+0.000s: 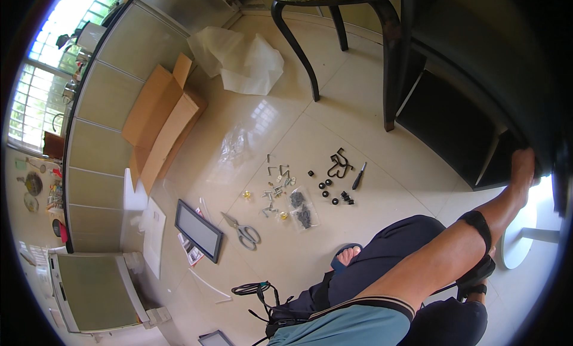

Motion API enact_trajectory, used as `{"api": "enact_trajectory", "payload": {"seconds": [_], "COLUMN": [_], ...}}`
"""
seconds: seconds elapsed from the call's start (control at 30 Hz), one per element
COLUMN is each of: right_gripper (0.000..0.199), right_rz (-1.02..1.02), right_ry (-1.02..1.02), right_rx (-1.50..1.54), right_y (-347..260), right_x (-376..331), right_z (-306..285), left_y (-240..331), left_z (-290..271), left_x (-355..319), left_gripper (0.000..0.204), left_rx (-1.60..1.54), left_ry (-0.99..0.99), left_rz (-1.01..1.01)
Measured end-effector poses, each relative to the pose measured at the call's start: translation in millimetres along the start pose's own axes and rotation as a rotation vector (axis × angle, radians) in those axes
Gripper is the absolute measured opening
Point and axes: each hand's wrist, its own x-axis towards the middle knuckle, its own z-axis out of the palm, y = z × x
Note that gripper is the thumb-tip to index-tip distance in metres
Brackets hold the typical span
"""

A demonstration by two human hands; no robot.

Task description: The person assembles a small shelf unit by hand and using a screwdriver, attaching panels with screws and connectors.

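Observation:
My right arm stretches out to the right, with a black band around the forearm. At its end my right hand [523, 165] is at the edge of dark furniture, beside a large black panel [450, 122]. The fingers are mostly hidden there, so I cannot make out their grip. My left hand is out of view. On the tiled floor ahead lie a screwdriver [359, 176], black hooks [339, 164], small black round parts [325, 194], metal brackets and screws [273, 194], and a clear bag of dark hardware [303, 210].
Grey-handled scissors [243, 231] lie beside a dark-framed rectangular panel [199, 230]. An opened cardboard box [170, 137] and white wrapping sheet [245, 62] are farther back. A dark-legged chair [388, 65] stands at the top. Black cables [256, 289] lie near my legs; a white round object [517, 241] is right.

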Motion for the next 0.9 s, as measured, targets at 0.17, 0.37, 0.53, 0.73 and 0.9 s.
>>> {"api": "enact_trajectory", "payload": {"seconds": [0.17,0.37,0.53,0.73,0.9], "right_gripper": [0.024,0.026,0.026,0.010,0.024], "right_rz": [0.006,-0.028,-0.003,-0.595,-1.410], "right_ry": [-0.015,-0.041,-0.066,0.396,0.425], "right_rx": [-0.016,-0.031,-0.195,-0.174,-0.296], "right_y": [1,3,-20,-219,-392], "right_x": [4,16,1,-18,-101], "right_z": [7,7,24,-52,-77], "left_y": [-4,-13,14,39,45], "left_z": [1,9,-10,24,30], "left_x": [1,2,-23,-58,-63], "left_gripper": [0.018,0.018,0.015,0.018,0.021], "left_rx": [0.001,-0.004,-0.096,-0.052,-0.035], "left_ry": [0.008,0.046,-0.012,0.084,0.093], "left_rz": [0.003,0.032,0.055,0.018,0.015]}}
